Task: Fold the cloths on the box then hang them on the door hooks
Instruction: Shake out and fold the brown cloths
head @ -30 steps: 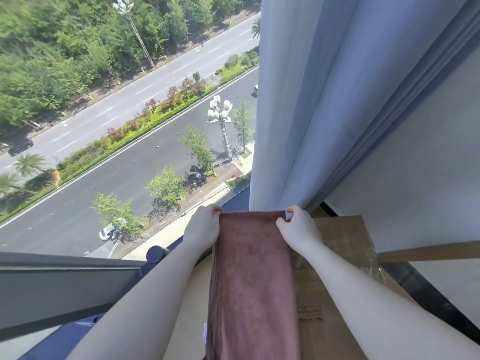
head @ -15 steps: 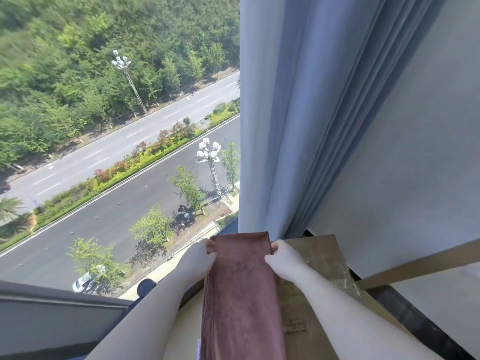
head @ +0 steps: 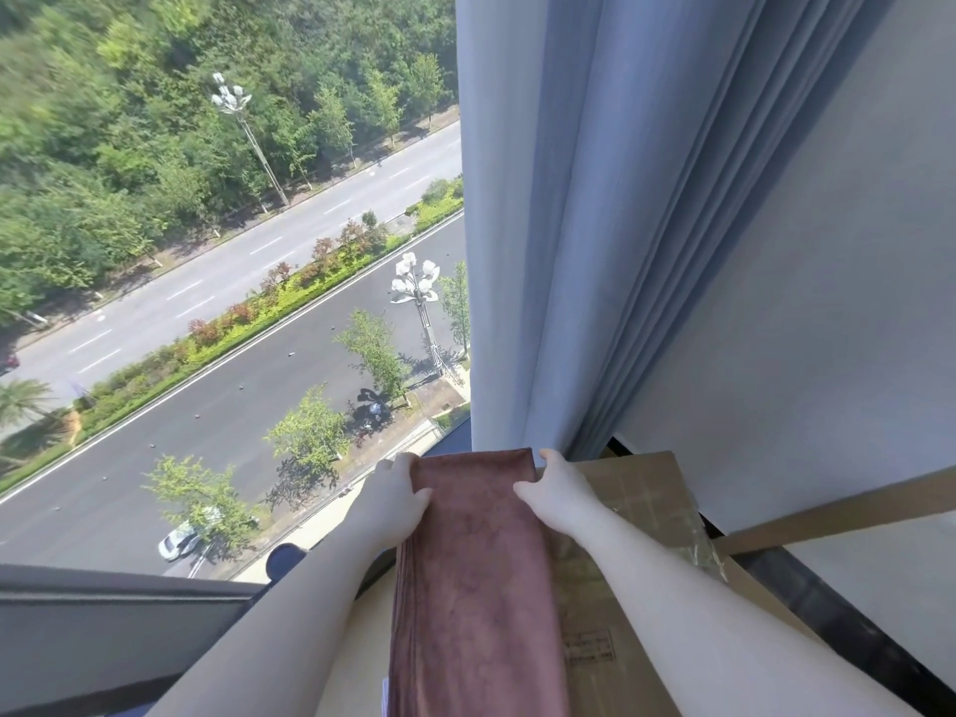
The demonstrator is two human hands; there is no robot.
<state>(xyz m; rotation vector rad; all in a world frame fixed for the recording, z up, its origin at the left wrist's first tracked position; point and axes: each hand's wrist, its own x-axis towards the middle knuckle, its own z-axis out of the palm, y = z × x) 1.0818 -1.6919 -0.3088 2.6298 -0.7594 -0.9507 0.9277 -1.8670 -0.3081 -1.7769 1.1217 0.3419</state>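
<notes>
**Head view: both hands at the far end of a folded cloth on a box**

Head camera looks down on a reddish-brown cloth [head: 476, 577] folded into a long narrow strip, lying lengthwise on top of a cardboard box [head: 636, 514]. The strip's far end reaches the far edge of the box, close to the foot of a pale blue curtain [head: 564, 225].

The left hand [head: 396, 501] holds the cloth's far left corner, thumb laid on the top face and fingers curled round the edge. The right hand [head: 561, 496] grips the far right corner in the same way, thumb on top of the fabric, fingers over the side.

On the box, right of the cloth, sits a printed rectangular label [head: 587, 646]; its writing is too small and blurred to read. Clear tape [head: 693, 545] shines on the cardboard nearby.

Left of the curtain a window [head: 233, 251] shows a road, trees and a white car far below. A grey wall [head: 827, 302] stands to the right.
</notes>
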